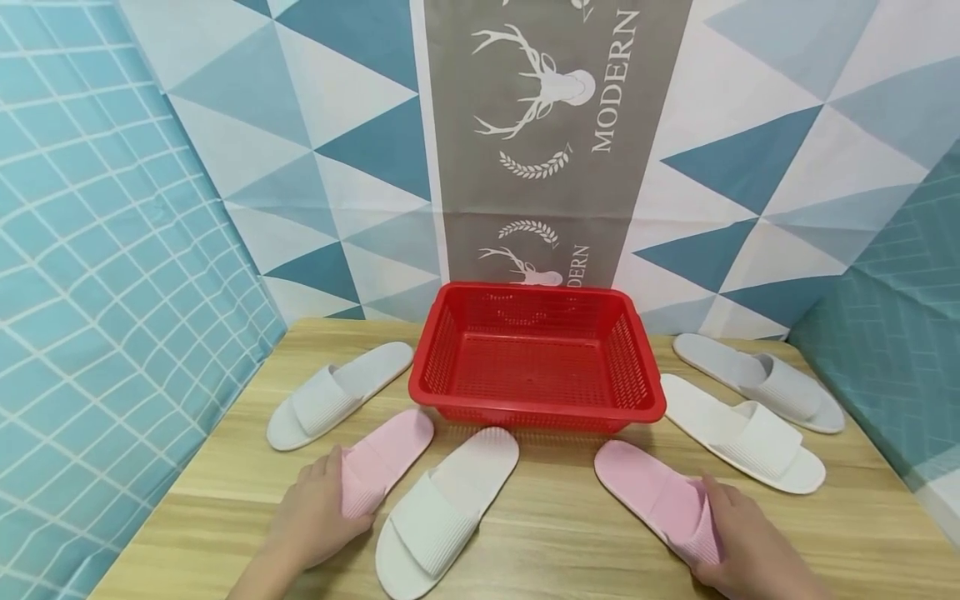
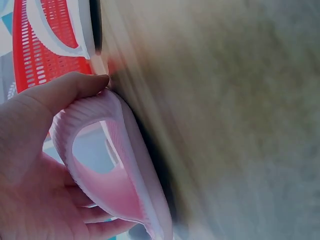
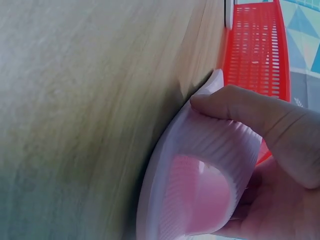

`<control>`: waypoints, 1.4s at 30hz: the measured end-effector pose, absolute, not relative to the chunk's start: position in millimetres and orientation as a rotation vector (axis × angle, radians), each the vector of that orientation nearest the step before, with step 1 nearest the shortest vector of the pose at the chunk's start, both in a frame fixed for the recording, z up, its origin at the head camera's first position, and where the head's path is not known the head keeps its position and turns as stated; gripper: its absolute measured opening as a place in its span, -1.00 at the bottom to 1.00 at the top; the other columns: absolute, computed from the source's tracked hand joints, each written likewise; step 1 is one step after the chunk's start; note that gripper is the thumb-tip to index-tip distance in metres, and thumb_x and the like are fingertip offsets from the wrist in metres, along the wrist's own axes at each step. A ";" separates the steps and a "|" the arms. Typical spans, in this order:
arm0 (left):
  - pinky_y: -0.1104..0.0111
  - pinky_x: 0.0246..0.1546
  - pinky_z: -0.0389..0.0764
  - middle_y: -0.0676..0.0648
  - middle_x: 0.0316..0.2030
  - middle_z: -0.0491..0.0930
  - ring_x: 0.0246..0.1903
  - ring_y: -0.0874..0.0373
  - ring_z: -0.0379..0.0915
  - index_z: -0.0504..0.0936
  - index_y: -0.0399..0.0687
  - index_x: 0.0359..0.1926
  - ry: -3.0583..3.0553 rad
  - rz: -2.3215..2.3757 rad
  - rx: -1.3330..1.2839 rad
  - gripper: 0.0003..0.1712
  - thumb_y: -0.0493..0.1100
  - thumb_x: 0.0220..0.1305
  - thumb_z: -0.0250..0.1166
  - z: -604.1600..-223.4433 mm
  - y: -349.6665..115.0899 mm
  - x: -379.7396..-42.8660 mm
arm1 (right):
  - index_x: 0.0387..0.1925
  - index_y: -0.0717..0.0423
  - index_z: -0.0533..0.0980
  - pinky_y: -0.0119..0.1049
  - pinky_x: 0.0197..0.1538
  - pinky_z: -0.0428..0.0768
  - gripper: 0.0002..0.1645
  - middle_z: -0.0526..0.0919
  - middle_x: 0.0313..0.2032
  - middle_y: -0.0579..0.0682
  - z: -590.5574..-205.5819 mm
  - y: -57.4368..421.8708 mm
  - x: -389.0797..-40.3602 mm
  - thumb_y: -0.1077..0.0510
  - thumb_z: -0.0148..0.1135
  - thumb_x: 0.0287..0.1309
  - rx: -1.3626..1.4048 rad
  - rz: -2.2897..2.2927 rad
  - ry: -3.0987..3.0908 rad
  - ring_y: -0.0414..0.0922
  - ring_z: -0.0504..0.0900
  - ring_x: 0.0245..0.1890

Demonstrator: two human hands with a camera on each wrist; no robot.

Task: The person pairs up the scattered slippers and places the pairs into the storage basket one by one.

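A pink slipper lies on the table, front left of the basket. My left hand grips it across the ribbed strap, thumb on one side and fingers on the other, as the left wrist view shows. A second pink slipper lies to the right. My right hand holds its strap the same way; in the right wrist view the thumb presses the strap's edge. Between the hands lies a white slipper, nearest to the left hand. Behind them stands a red plastic basket with nothing in it.
A greyish-white slipper lies left of the basket. At the right are a white slipper and another greyish-white one. The wooden table meets a patterned wall covering at the back and a blue tiled one at the left.
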State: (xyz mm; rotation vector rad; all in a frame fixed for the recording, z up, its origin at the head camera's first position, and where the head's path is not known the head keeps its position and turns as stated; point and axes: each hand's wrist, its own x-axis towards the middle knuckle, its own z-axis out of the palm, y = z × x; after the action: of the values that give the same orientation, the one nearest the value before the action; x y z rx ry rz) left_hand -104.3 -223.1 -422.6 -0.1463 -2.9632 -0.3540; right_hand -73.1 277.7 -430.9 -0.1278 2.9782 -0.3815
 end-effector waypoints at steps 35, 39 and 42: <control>-0.13 -0.01 0.52 -0.32 0.06 0.55 0.02 -0.24 0.49 0.39 -0.37 0.20 -2.766 -0.376 -0.290 0.15 0.05 -0.49 0.62 -407.8 -246.0 -96.5 | 0.22 0.12 0.38 0.04 0.06 0.62 0.25 0.56 0.11 0.01 -412.8 271.5 -75.7 -0.09 0.69 -0.71 -0.387 -0.333 3.115 -0.03 0.55 0.06; -0.10 0.00 0.51 -0.29 0.05 0.56 0.02 -0.21 0.49 0.40 -0.34 0.19 -2.711 -0.401 -0.330 0.15 0.01 -0.55 0.63 -408.9 -246.6 -96.3 | 0.21 0.03 0.39 -0.04 0.01 0.66 0.24 0.57 0.07 -0.12 -409.9 272.7 -75.2 -0.11 0.69 -0.73 -0.500 -0.272 3.186 -0.14 0.55 0.02; -0.07 0.00 0.51 -0.28 0.04 0.56 0.01 -0.19 0.48 0.40 -0.33 0.18 -2.676 -0.428 -0.358 0.15 -0.03 -0.59 0.63 -410.2 -247.1 -95.9 | 0.20 0.00 0.40 -0.10 -0.01 0.67 0.24 0.57 0.04 -0.19 -409.7 273.0 -73.8 -0.09 0.70 -0.77 -0.575 -0.244 3.239 -0.20 0.55 0.00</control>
State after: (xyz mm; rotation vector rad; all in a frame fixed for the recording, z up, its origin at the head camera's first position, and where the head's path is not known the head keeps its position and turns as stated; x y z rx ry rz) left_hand -95.9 -247.1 -410.2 -0.3575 -2.6757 -0.4284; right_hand -73.8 273.0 -409.7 -0.5750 3.2394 -0.2439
